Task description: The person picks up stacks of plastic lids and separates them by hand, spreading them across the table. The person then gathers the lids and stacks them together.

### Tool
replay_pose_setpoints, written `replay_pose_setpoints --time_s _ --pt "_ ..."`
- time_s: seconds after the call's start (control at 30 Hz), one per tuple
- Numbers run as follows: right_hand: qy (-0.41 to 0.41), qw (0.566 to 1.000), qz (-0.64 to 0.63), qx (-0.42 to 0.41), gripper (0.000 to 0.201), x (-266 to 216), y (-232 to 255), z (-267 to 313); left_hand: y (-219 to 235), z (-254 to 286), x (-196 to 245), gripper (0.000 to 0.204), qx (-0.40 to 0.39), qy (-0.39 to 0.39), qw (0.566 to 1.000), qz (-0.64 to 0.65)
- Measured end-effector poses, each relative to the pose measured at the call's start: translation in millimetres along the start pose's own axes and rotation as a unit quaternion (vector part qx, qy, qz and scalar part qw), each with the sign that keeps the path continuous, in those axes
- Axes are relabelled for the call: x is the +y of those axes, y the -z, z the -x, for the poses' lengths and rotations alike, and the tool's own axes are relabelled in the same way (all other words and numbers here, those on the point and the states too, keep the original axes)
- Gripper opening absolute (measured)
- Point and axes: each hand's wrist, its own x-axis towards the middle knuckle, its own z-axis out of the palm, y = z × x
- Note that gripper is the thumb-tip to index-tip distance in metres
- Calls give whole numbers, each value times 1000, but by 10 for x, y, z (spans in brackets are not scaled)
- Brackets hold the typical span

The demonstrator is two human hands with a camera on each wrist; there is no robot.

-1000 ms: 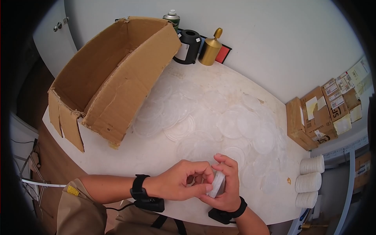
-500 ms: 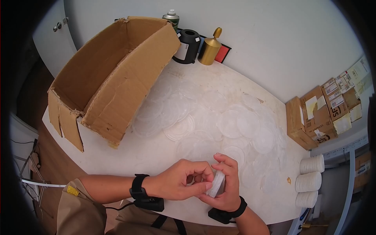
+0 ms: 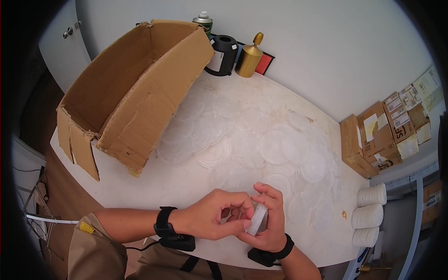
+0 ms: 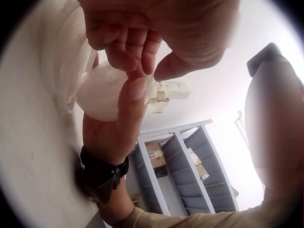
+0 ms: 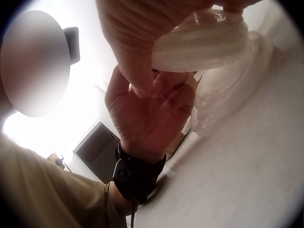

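In the head view a small stack of clear round lids (image 3: 256, 219) stands on edge between the hands. My right hand (image 3: 272, 219) grips it, thumb below and fingers above. The left hand (image 3: 217, 215) pinches the near edge of the stack between thumb and forefinger, other fingers curled. The left wrist view shows the round face of the lids (image 4: 100, 92) beside the right thumb, under the left hand (image 4: 152, 33). In the right wrist view the stacked rims (image 5: 202, 47) lie in the right hand (image 5: 142, 33), with the left hand (image 5: 152, 111) behind.
Many loose clear lids (image 3: 242, 140) spread over the white table (image 3: 177, 191). A cardboard box (image 3: 149, 102) stands at left. A black canister (image 3: 223, 55), a gold container (image 3: 250, 60) and a spray can (image 3: 203, 21) line the back; wrapped white stacks (image 3: 367, 217) stand at right.
Both hands keep nearly the same place and hold on the stack. Only slight shifts of the left fingers at its edge show.
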Motion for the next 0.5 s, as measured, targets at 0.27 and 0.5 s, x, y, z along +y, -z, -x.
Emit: replay_pose_setpoints --time_s 0.27,0.5 --pt "-2 1000 -5 5 84 -24 -1 -16 10 5 9 8 -3 6 1000 -1" --pt "0 1000 -7 10 85 -17 -4 -14 13 3 9 6 -6 4 1000 -4"
